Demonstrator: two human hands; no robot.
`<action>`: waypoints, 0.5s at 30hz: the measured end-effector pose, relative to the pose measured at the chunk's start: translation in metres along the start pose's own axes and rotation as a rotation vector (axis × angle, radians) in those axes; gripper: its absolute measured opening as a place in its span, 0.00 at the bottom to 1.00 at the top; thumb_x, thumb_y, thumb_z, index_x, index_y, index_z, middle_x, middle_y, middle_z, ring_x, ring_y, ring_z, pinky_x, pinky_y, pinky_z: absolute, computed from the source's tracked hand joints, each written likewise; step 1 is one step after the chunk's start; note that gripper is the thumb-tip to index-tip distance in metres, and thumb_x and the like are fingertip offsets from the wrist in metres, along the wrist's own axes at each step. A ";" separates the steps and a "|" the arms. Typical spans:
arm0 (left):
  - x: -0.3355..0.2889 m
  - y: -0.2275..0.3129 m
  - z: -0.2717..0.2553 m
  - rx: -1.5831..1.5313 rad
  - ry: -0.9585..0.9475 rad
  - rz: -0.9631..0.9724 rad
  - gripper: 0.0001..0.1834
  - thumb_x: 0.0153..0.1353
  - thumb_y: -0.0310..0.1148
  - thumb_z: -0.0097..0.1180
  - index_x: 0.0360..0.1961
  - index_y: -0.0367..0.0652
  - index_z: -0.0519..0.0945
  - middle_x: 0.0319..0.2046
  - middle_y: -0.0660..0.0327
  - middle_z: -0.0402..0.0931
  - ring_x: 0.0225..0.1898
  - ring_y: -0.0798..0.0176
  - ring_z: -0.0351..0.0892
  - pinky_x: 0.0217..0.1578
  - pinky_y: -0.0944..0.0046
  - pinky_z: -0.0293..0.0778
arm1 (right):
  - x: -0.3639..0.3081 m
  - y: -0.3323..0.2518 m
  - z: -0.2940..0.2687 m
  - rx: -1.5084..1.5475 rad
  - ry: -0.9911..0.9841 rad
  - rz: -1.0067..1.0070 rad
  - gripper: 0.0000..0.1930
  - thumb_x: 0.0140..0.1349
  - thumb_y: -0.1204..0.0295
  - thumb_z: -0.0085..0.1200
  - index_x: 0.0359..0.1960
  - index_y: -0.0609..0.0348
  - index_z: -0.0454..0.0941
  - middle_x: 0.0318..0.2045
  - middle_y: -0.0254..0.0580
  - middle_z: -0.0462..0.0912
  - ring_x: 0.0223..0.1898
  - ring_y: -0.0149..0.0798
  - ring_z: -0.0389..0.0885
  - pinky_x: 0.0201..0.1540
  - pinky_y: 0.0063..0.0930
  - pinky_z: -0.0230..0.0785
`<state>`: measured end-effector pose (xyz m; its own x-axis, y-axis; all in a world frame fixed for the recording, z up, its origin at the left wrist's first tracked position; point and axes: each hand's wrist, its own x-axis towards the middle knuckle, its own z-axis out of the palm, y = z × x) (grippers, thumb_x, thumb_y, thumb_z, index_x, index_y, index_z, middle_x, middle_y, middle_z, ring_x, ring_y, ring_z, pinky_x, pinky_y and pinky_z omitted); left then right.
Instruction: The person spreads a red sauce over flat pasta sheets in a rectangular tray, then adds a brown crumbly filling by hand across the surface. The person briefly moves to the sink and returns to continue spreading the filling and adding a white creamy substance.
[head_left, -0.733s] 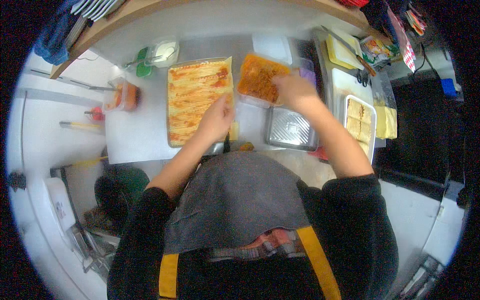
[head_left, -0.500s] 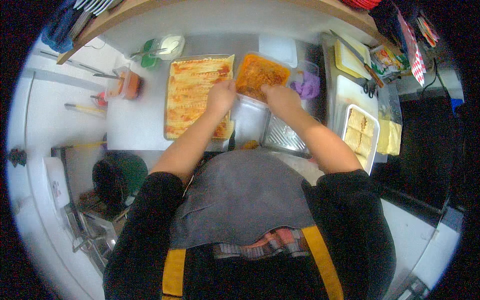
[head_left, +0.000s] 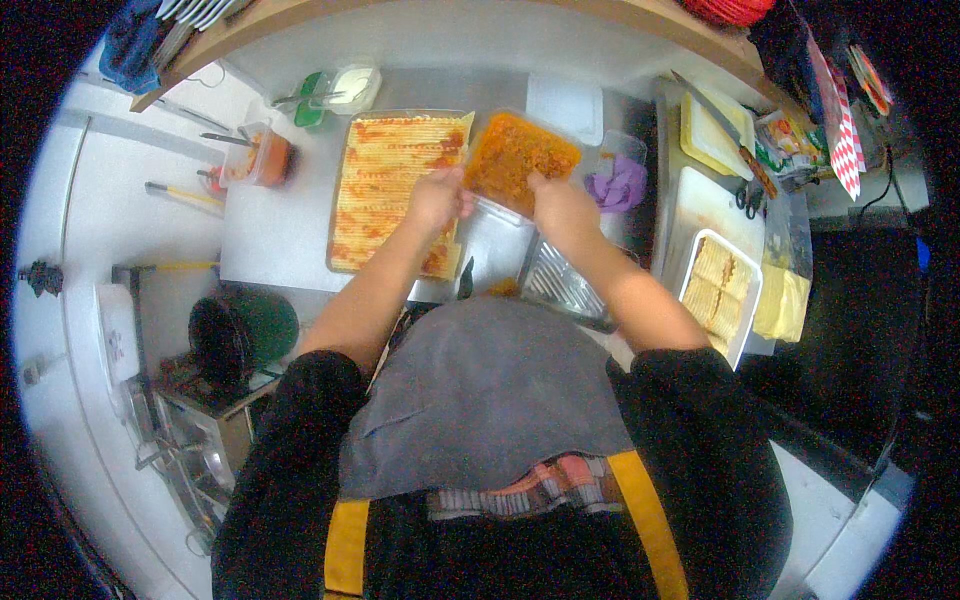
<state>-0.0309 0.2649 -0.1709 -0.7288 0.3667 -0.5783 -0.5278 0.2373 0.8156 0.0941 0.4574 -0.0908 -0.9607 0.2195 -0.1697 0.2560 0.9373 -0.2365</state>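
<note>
Both my hands are at a clear plastic container of orange-brown meat sauce [head_left: 522, 155] above the steel counter. My left hand [head_left: 438, 200] has its fingers closed at the container's left rim, over the right edge of a tray of ridged pasta sheets [head_left: 395, 185] streaked with red sauce. On the near right side, my right hand [head_left: 566, 212] grips the container's rim with the thumb on top. The undersides of both hands are hidden. Just below the container, a ridged metal tray [head_left: 562, 275] lies partly behind my right forearm.
At the left stands a tub of red sauce [head_left: 268, 160] with a utensil in it; behind is a tub of white cream [head_left: 355, 88]. A purple cloth [head_left: 618, 183] lies to the right. Further right are a white dish of filled pasta [head_left: 718, 285] and a long knife [head_left: 725, 130].
The whole view has shifted slightly. My hands stay at the sauce container, which sits in nearly the same place beside the pasta tray.
</note>
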 end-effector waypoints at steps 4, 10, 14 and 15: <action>0.000 -0.004 -0.001 -0.030 -0.042 0.054 0.22 0.78 0.43 0.47 0.65 0.40 0.72 0.30 0.58 0.78 0.28 0.60 0.83 0.32 0.61 0.84 | -0.004 0.009 -0.011 0.060 0.029 -0.045 0.14 0.70 0.68 0.43 0.47 0.54 0.83 0.37 0.55 0.88 0.41 0.58 0.89 0.42 0.56 0.80; -0.002 -0.004 0.001 -0.041 0.002 0.034 0.22 0.78 0.43 0.48 0.65 0.41 0.72 0.29 0.59 0.78 0.28 0.60 0.83 0.33 0.60 0.85 | 0.026 0.010 -0.006 0.070 0.148 -0.005 0.14 0.69 0.70 0.43 0.46 0.55 0.82 0.37 0.57 0.88 0.41 0.58 0.88 0.42 0.56 0.80; -0.003 -0.002 0.001 -0.081 0.018 0.016 0.22 0.78 0.43 0.48 0.65 0.40 0.72 0.29 0.59 0.78 0.28 0.60 0.83 0.33 0.60 0.85 | 0.017 -0.004 0.013 0.078 0.005 -0.044 0.14 0.68 0.71 0.42 0.47 0.57 0.81 0.38 0.58 0.88 0.42 0.58 0.88 0.44 0.56 0.80; -0.004 -0.003 0.001 -0.086 0.021 0.021 0.22 0.78 0.43 0.48 0.64 0.40 0.73 0.29 0.59 0.78 0.28 0.61 0.83 0.33 0.60 0.85 | 0.010 -0.007 0.016 0.070 -0.054 -0.056 0.14 0.67 0.71 0.42 0.47 0.57 0.81 0.39 0.58 0.87 0.43 0.58 0.88 0.44 0.56 0.80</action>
<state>-0.0261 0.2635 -0.1710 -0.7486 0.3518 -0.5620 -0.5472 0.1509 0.8233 0.0845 0.4487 -0.1063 -0.9672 0.1505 -0.2046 0.2104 0.9260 -0.3134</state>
